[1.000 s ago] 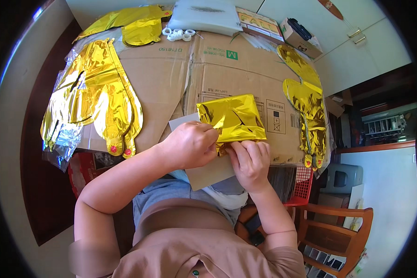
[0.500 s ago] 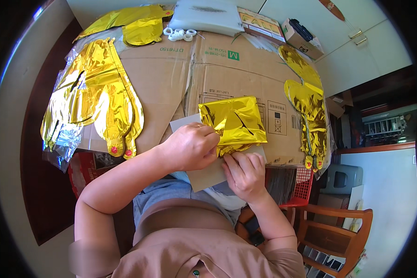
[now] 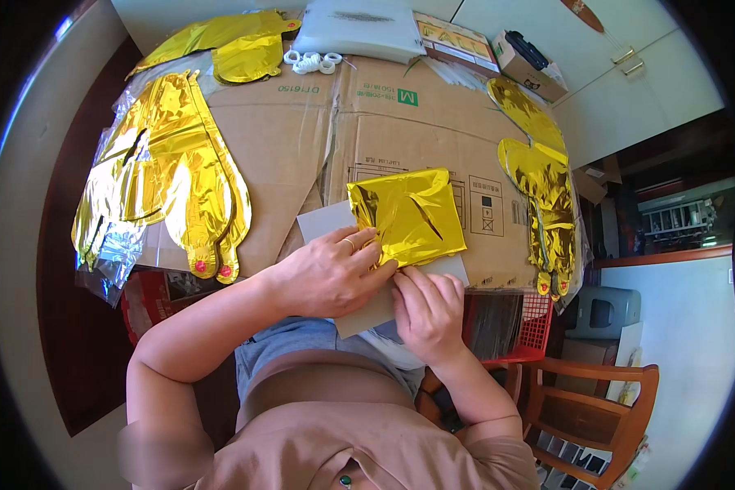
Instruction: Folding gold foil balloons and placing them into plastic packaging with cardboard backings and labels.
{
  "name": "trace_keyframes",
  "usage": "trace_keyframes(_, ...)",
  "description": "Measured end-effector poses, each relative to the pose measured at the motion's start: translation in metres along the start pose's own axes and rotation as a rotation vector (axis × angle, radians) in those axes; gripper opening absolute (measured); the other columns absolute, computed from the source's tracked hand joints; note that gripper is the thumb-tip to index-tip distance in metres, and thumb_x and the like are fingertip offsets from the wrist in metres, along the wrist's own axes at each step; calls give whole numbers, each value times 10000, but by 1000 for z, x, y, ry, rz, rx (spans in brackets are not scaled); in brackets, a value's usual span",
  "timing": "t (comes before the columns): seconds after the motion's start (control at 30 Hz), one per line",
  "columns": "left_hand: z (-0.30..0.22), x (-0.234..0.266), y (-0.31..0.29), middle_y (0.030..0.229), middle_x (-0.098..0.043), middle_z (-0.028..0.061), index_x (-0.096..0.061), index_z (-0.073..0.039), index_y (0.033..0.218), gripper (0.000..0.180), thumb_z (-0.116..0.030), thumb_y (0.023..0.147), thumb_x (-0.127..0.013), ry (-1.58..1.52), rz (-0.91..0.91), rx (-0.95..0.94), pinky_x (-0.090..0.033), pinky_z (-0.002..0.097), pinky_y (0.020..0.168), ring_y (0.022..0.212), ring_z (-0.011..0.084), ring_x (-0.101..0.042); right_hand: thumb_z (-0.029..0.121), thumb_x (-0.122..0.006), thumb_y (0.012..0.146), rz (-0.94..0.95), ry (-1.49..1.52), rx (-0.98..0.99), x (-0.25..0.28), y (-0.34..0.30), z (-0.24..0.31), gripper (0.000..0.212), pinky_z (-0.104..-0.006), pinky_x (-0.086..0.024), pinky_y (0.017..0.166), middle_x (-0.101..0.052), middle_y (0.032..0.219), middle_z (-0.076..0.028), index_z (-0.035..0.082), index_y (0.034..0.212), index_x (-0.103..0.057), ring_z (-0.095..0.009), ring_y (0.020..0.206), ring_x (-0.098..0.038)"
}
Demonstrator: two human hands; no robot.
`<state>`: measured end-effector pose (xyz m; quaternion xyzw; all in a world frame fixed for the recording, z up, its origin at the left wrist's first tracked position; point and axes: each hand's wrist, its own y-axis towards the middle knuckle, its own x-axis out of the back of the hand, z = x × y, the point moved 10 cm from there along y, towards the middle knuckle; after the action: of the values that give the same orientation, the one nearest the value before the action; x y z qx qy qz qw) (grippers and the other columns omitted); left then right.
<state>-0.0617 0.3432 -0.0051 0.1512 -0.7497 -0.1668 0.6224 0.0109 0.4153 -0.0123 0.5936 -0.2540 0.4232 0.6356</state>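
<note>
A folded gold foil balloon (image 3: pixel 412 214) lies on a grey card (image 3: pixel 322 222) at the table's near edge. My left hand (image 3: pixel 331 269), with a ring on one finger, rests on the balloon's near left corner. Its fingers are stretched out and its thumb reaches along the near edge. My right hand (image 3: pixel 431 314) is closed, its bent fingers pinching the balloon's near edge close to my left thumb. The fingertips of the right hand are partly hidden, as is the card beneath both hands.
Flat gold foil balloons lie on the left (image 3: pixel 171 155), far left (image 3: pixel 245 49) and right (image 3: pixel 539 188) of the cardboard-covered table (image 3: pixel 278 114). White rolls (image 3: pixel 312 62) and a translucent plastic stack (image 3: pixel 359 31) sit at the back. A wooden chair (image 3: pixel 588 416) and red basket (image 3: pixel 535 322) stand lower right.
My left hand has opened from a closed grip and lies flatter, turned toward the foil's near edge. The balloon's near edge looks flatter. My right hand has barely moved.
</note>
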Motion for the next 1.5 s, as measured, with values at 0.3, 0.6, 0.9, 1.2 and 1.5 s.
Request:
trace_keyframes(0.3,-12,-2,-8,1098,-659,168,-683,43,1093,387,-173,775,-642,87,-110,-67,-541,442,981,1115,337,-660,20,-745,783,-21,74,-35,4,7,-12,218,-379,-457,833,-720,980,-47,60,991,-692,-214,839,-653)
trace_keyframes(0.6,-17,-9,-14,1153,-661,163,-685,37,1083,378,-169,770,-637,41,-66,-82,-529,462,1009,1145,335,-654,64,-798,783,-104,94,-163,30,18,-48,170,-380,-463,795,-704,794,-12,97,894,-674,-224,719,-655)
trace_keyframes(0.9,2,-3,-16,1129,-669,154,-691,15,1040,271,-97,794,-711,-268,-143,96,-537,451,972,1100,334,-669,286,-788,818,407,137,114,-32,25,-37,711,-576,-310,1170,-360,1592,-185,185,1469,-522,-430,1437,-364)
trace_keyframes(1.2,36,-16,8,1464,-471,266,-530,23,1383,583,-280,902,-660,-59,-225,476,-339,537,1158,1417,443,-398,356,-726,878,516,179,74,-46,14,-41,661,-590,-240,1203,-314,1631,-169,181,1479,-515,-433,1492,-292)
trace_keyframes(1.5,39,-52,1,1614,-291,277,-339,50,1540,900,-652,981,-412,122,27,477,-132,525,1247,1529,426,-220,348,-671,952,543,720,-202,-31,35,-78,646,-490,-285,1210,-431,1547,-242,14,1475,-489,-422,1452,-372)
